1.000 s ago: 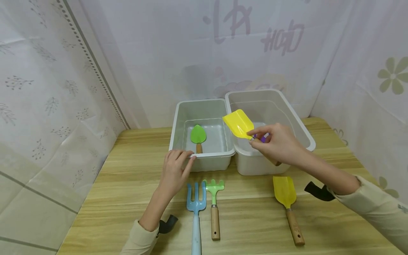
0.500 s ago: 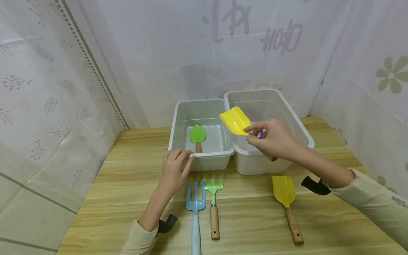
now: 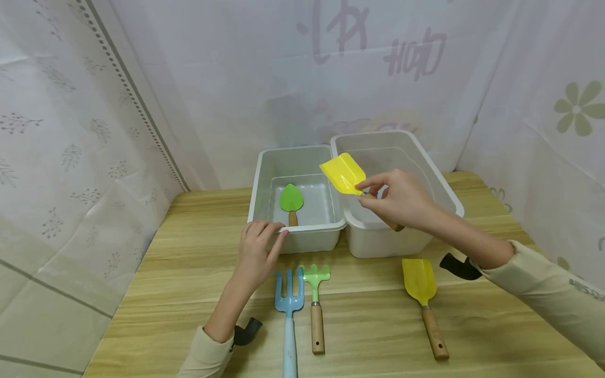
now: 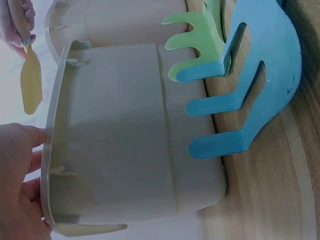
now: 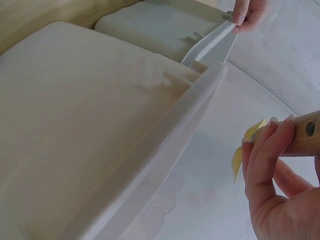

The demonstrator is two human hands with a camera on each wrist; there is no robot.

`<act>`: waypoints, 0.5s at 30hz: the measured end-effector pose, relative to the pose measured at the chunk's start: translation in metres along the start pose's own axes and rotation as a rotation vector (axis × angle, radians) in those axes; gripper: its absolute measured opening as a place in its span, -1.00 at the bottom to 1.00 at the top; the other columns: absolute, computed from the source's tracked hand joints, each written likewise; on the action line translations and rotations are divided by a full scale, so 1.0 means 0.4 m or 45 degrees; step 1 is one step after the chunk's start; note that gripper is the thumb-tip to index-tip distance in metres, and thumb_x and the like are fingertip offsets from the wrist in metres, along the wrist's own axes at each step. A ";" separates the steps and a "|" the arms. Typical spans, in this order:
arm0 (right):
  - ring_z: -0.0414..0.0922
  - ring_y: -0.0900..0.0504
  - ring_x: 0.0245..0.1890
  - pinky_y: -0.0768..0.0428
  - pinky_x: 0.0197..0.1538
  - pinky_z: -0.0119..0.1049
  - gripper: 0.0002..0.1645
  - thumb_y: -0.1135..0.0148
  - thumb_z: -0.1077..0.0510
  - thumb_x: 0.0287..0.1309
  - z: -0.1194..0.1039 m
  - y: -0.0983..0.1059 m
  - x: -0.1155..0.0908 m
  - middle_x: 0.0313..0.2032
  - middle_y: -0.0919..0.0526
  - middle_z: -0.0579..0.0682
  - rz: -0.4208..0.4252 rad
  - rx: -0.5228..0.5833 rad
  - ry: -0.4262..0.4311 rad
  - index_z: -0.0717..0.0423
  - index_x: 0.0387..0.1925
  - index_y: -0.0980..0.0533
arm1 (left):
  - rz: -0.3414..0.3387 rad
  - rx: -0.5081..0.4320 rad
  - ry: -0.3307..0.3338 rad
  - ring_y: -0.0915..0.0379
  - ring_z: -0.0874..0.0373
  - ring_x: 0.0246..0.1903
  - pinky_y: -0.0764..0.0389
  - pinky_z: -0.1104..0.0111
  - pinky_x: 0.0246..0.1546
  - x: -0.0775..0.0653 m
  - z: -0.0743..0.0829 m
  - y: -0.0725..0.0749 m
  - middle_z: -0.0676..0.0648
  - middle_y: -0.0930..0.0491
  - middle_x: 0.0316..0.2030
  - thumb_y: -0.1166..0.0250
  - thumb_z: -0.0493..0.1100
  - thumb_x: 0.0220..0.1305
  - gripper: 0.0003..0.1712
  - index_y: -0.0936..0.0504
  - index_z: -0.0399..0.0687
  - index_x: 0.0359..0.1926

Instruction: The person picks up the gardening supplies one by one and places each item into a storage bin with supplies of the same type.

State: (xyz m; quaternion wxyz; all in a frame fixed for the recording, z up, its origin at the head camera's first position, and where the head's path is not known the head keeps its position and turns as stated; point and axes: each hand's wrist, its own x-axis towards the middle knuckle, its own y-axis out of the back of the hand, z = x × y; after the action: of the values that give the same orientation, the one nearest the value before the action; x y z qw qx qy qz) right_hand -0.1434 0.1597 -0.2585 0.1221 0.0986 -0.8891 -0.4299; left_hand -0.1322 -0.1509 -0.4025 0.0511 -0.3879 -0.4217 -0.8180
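Observation:
In the head view my right hand [image 3: 402, 199] pinches a small yellow shovel [image 3: 343, 173] near the neck of its wooden handle [image 5: 306, 134]. The shovel's blade points up and left, over the near inner rims of two bins. My left hand [image 3: 257, 249] grips the near rim of the smaller grey bin [image 3: 312, 241], fingers over the edge. Inside that bin lies a green leaf-shaped trowel [image 3: 291, 198], its handle toward me. The larger white bin [image 3: 378, 242] stands against it on the right, its inside partly hidden by my right hand.
On the wooden table [image 3: 198, 262], a blue hand fork [image 3: 289, 302] and a green hand rake [image 3: 315, 278] lie side by side before the grey bin. Another yellow shovel [image 3: 419, 281] lies at right. A printed curtain [image 3: 227, 94] hangs behind the bins.
My right hand has carried the yellow shovel a little left and up, toward the grey bin. The left hand stays on the rim.

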 end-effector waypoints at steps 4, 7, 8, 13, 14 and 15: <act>-0.19 -0.44 -0.65 -0.19 -0.64 -0.41 -0.63 -0.30 0.14 0.25 -0.005 0.000 0.011 -0.21 -0.81 0.16 -0.008 0.003 -0.006 0.10 0.05 -0.77 | 0.004 0.001 -0.005 -0.61 -0.13 -0.14 -0.52 -0.10 0.18 0.000 -0.001 0.000 -0.17 -0.72 -0.25 -0.42 -0.20 0.40 -0.82 -0.76 -0.24 -0.11; -0.16 -0.51 -0.60 -0.25 -0.64 -0.41 -0.62 -0.30 0.14 0.25 -0.010 -0.001 0.019 -0.19 -0.80 0.17 -0.018 0.014 -0.022 0.10 0.06 -0.77 | 0.006 0.001 -0.009 -0.61 -0.12 -0.14 -0.52 -0.10 0.18 -0.001 -0.002 0.000 -0.17 -0.72 -0.25 -0.42 -0.20 0.40 -0.82 -0.76 -0.24 -0.11; -0.15 -0.53 -0.59 -0.27 -0.63 -0.40 -0.62 -0.30 0.13 0.25 -0.011 -0.001 0.021 -0.18 -0.80 0.18 -0.016 0.015 -0.026 0.10 0.06 -0.77 | 0.007 0.001 -0.010 -0.61 -0.12 -0.14 -0.52 -0.09 0.18 -0.001 -0.002 -0.001 -0.17 -0.72 -0.25 -0.42 -0.20 0.39 -0.82 -0.76 -0.24 -0.11; -0.14 -0.53 -0.60 -0.31 -0.63 -0.39 -0.61 -0.29 0.14 0.27 -0.016 -0.003 0.036 -0.15 -0.79 0.22 -0.024 0.015 -0.038 0.10 0.08 -0.76 | 0.010 0.003 -0.012 -0.61 -0.12 -0.14 -0.52 -0.09 0.18 -0.001 -0.002 -0.001 -0.17 -0.72 -0.25 -0.43 -0.20 0.39 -0.82 -0.76 -0.24 -0.11; -0.15 -0.52 -0.62 -0.31 -0.63 -0.40 -0.61 -0.29 0.14 0.27 -0.017 -0.004 0.039 -0.14 -0.79 0.23 -0.026 0.012 -0.039 0.10 0.08 -0.76 | 0.011 0.003 -0.011 -0.61 -0.12 -0.14 -0.52 -0.09 0.18 -0.001 -0.002 -0.001 -0.17 -0.72 -0.25 -0.43 -0.20 0.39 -0.82 -0.76 -0.24 -0.11; -0.16 -0.49 -0.64 -0.30 -0.64 -0.40 -0.61 -0.29 0.14 0.28 -0.018 -0.005 0.042 -0.13 -0.79 0.23 -0.032 0.012 -0.041 0.11 0.09 -0.75 | 0.011 0.004 -0.012 -0.61 -0.12 -0.14 -0.53 -0.09 0.18 -0.001 -0.002 -0.001 -0.17 -0.72 -0.25 -0.43 -0.20 0.39 -0.82 -0.76 -0.24 -0.11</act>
State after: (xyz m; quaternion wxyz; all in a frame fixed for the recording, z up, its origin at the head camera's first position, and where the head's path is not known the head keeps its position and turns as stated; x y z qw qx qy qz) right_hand -0.1569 0.1485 -0.2534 0.1019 0.1033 -0.8916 -0.4289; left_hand -0.1328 -0.1512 -0.4033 0.0533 -0.3935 -0.4213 -0.8153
